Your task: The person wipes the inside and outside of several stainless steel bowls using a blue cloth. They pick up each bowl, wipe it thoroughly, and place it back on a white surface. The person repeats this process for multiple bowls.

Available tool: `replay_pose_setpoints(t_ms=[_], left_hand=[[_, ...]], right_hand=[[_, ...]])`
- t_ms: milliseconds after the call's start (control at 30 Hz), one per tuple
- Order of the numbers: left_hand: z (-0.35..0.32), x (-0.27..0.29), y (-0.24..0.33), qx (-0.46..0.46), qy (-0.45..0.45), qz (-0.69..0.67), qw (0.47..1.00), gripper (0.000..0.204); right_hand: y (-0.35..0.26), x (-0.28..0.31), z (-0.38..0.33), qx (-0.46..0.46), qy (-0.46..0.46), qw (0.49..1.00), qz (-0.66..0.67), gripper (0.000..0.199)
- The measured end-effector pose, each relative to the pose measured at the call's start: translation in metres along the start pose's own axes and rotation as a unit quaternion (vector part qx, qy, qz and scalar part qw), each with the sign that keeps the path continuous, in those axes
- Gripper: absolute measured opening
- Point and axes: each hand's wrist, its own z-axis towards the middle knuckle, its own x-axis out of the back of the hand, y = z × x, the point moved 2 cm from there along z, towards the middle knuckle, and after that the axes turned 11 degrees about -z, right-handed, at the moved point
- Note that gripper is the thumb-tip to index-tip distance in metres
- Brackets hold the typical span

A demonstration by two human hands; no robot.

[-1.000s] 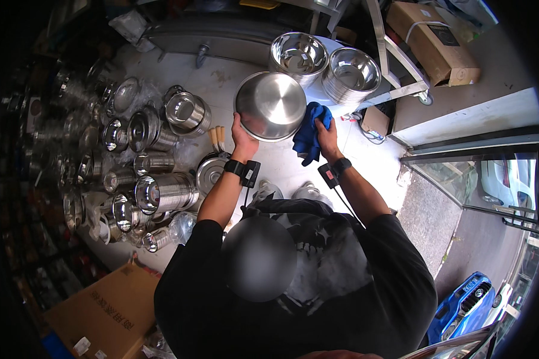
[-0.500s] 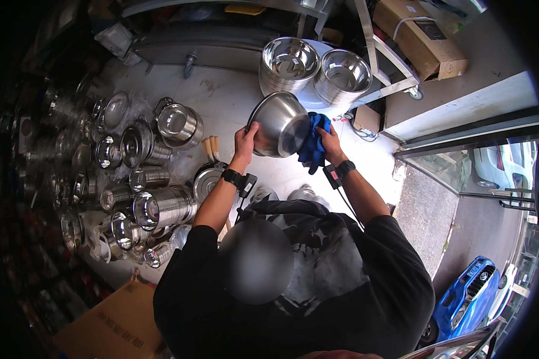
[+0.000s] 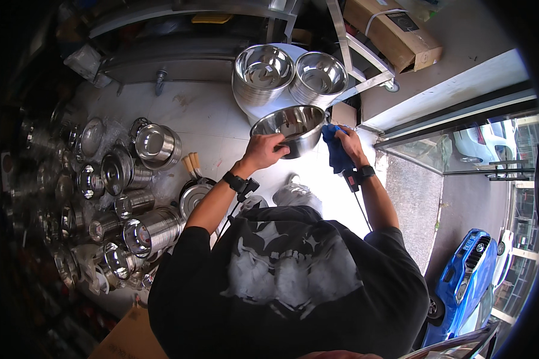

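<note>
A shiny metal bowl (image 3: 308,142) is held in the air in front of me, its mouth turned up and slightly toward me. My left hand (image 3: 267,151) grips its near left rim, thumb and fingers closed on the edge. At the bowl's right side, my right hand (image 3: 348,143) clutches a crumpled blue cloth (image 3: 336,157), which touches or nearly touches the rim. Just beyond the bowl, two stacks of metal bowls, a left stack (image 3: 263,69) and a right stack (image 3: 320,75), stand on a round pale surface (image 3: 244,107).
Many metal pots and bowls (image 3: 153,233) crowd the floor to my left, with wooden-handled pans (image 3: 194,197) beside them. A wheeled metal frame (image 3: 365,60) and cardboard box (image 3: 392,33) stand far right. Another cardboard box (image 3: 129,338) lies near left. Glass doors (image 3: 425,140) line the right.
The bowl has turned from showing its outer base to showing its inside, and tipped upright. My left hand has shifted to the near rim; the cloth stays in my right hand.
</note>
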Motion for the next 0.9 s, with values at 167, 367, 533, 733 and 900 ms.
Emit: replay_pose_setpoints(t_ms=[167, 367, 533, 733, 900], left_hand=[[0.058, -0.039, 0.003, -0.136, -0.086, 0.092, 0.983, 0.021], [0.133, -0.078, -0.018, -0.249, -0.085, 0.205, 0.943, 0.010], [0.198, -0.093, -0.031, -0.270, -0.071, 0.265, 0.923, 0.007], [0.255, -0.097, -0.050, -0.190, -0.081, 0.271, 0.940, 0.017], [0.263, -0.121, -0.079, -0.116, -0.064, 0.261, 0.956, 0.020]], right_hand=[[0.001, 0.057, 0.040, 0.025, 0.083, 0.969, -0.231, 0.083], [-0.016, 0.124, 0.094, 0.097, 0.095, 0.920, -0.367, 0.070], [-0.028, 0.165, 0.154, 0.113, 0.085, 0.913, -0.383, 0.049], [-0.039, 0.191, 0.222, 0.193, 0.131, 0.878, -0.418, 0.044], [-0.037, 0.183, 0.268, 0.222, 0.142, 0.869, -0.418, 0.038]])
